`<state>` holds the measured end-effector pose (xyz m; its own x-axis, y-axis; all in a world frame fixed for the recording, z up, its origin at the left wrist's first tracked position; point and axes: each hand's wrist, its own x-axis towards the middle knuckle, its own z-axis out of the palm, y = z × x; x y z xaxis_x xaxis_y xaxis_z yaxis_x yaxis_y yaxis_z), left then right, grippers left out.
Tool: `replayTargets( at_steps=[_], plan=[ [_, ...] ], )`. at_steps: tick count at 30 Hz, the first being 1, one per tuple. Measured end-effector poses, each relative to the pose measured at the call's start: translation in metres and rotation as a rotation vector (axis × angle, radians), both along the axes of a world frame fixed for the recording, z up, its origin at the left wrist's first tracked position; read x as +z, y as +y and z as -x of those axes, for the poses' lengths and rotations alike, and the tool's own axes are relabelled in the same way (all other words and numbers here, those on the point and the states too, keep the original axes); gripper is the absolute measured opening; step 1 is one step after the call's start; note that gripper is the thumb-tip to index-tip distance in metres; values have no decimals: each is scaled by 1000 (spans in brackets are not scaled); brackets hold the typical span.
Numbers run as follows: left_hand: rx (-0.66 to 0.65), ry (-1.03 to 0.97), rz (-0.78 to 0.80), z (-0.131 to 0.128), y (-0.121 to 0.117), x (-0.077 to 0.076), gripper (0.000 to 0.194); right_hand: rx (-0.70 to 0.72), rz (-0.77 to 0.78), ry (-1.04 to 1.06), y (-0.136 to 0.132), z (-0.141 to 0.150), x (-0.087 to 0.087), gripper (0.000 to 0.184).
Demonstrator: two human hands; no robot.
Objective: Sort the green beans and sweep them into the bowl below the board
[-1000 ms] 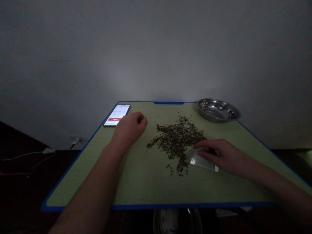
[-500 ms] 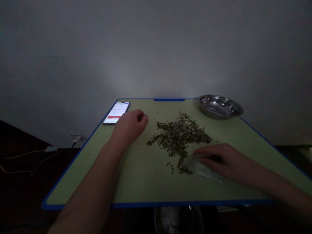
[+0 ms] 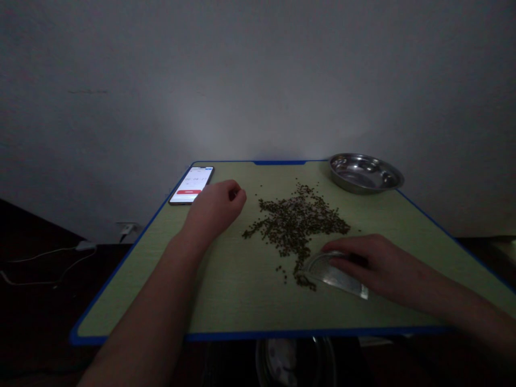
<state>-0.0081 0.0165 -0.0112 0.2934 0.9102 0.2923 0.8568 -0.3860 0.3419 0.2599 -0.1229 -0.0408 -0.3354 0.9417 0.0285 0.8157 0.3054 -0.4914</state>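
Note:
My right hand [image 3: 365,263] pinches a clear, half-round plastic protractor [image 3: 336,277] between thumb and fingers. The protractor is tilted, its curved edge beside the lower tail of a spread pile of small, dark greenish-brown grains [image 3: 298,217]; their exact kind I cannot tell. To the left of the pile, my left hand [image 3: 217,207] rests on the table in a loose fist, with nothing visible in it. Just behind that hand lies a phone [image 3: 191,183] with a lit screen, one corner hidden by the hand.
A shiny steel bowl [image 3: 365,174] stands at the table's back right corner. The pale green table [image 3: 237,301] has a blue rim and stands before a grey wall. A round, glassy-looking container [image 3: 262,363] shows below the front edge. White cables [image 3: 86,245] lie at the left.
My right hand has drawn the protractor slightly toward me and to the right, away from the pile's right side. My left hand stays nearly still. The camera view has shifted a little.

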Motion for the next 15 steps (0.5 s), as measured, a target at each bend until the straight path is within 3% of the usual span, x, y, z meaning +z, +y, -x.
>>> replayTargets(
  at_steps=[15],
  plan=[
    [-36,4,-17,-1,0,-2,25,-2,7,29,-11,5,-3,26]
  ],
)
